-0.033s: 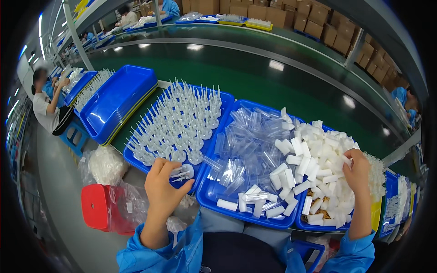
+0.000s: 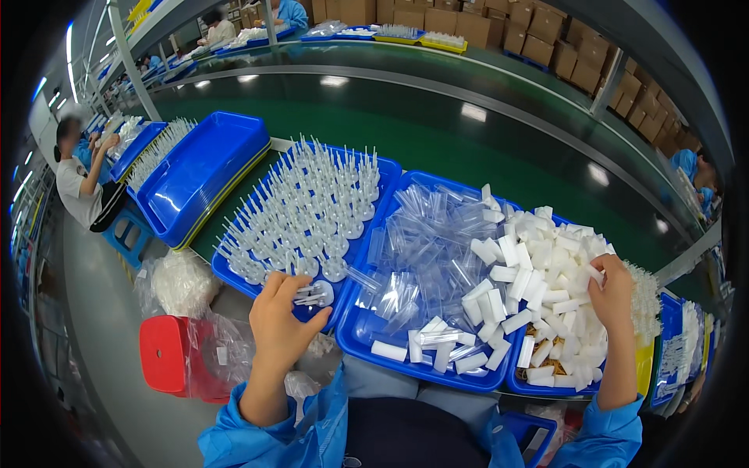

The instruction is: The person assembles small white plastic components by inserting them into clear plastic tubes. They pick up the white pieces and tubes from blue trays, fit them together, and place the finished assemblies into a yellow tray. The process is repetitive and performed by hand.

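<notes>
Clear plastic spiked piece [image 2: 314,294] sits pinched in our left hand [image 2: 282,326] over the blue tray of upright spiked pieces [image 2: 384,173]; our right hand [image 2: 612,290] pinches a white foam block [image 2: 596,272] from the heap, so we judge fitting them together needs careful lining up.

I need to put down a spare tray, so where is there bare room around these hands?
Bare: the green belt beyond the trays, and the empty blue tray stack at left. Crowded: the spiked-parts tray by the left hand, the clear-tube tray, and the white pieces under the right hand.
</notes>
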Demonstrator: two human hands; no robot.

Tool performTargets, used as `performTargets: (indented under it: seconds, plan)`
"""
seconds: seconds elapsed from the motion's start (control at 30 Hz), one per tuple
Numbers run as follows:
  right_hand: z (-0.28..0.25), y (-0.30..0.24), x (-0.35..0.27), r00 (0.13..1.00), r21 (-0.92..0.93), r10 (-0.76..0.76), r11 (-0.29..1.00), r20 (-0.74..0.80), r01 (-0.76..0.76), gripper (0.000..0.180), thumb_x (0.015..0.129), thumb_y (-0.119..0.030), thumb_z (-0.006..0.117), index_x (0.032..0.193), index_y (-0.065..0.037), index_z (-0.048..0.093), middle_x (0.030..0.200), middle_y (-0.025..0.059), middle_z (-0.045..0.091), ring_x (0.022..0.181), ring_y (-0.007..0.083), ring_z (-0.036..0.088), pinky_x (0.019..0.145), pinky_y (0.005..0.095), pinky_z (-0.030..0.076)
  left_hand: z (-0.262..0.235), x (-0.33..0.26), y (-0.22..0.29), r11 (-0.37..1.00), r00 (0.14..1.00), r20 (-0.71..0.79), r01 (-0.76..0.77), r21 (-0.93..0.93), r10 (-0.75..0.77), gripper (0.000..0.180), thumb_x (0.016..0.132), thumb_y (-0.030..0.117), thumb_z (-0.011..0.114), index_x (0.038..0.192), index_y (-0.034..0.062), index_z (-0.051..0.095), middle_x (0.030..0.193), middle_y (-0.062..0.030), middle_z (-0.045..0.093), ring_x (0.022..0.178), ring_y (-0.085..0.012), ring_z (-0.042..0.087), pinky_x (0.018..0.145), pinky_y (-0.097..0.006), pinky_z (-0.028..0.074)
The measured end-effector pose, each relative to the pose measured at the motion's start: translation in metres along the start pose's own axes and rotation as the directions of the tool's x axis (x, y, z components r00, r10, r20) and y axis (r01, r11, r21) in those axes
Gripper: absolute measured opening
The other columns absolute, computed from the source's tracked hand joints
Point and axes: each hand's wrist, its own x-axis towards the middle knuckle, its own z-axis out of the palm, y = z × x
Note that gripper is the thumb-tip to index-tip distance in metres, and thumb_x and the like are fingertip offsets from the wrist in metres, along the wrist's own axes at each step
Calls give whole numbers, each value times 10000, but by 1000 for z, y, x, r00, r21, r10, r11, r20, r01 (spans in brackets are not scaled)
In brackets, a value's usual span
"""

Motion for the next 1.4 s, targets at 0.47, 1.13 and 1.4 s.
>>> performTargets:
  seconds: [0.47, 1.13, 1.4]
  plan:
    - [-55, -39, -59, 991, 456, 53, 890, -123, 9, 139, 808, 20, 608, 945, 9, 588, 957, 77, 548, 942, 184, 524, 891, 272, 374, 1, 1, -11, 999, 967, 256, 15, -28, -7, 544, 615, 74, 819, 1118, 83, 612, 902, -127, 704, 651, -237, 670, 614, -335, 507]
    - [24, -133, -125, 956, 838, 285, 536, -70, -99, 192, 738, 14, 697, 927, -14, 703, 925, 102, 716, 909, 184, 659, 1142, 533, 159, 31, -4, 81, 666, 893, 241, -83, -742, 380, 380, 608, -78, 766, 969, -12, 667, 1049, -150, 648, 811, -176, 620, 640, -254, 510]
    - [25, -133, -124, 936, 876, 352, 457, -22, -151, 224, 720, 25, 707, 941, -6, 708, 924, 78, 713, 861, 162, 652, 1156, 544, 104, 42, -16, 90, 603, 850, 213, -145, -784, 482, 437, 615, 19, 852, 1019, -5, 686, 1028, -169, 675, 908, -265, 670, 780, -313, 535]
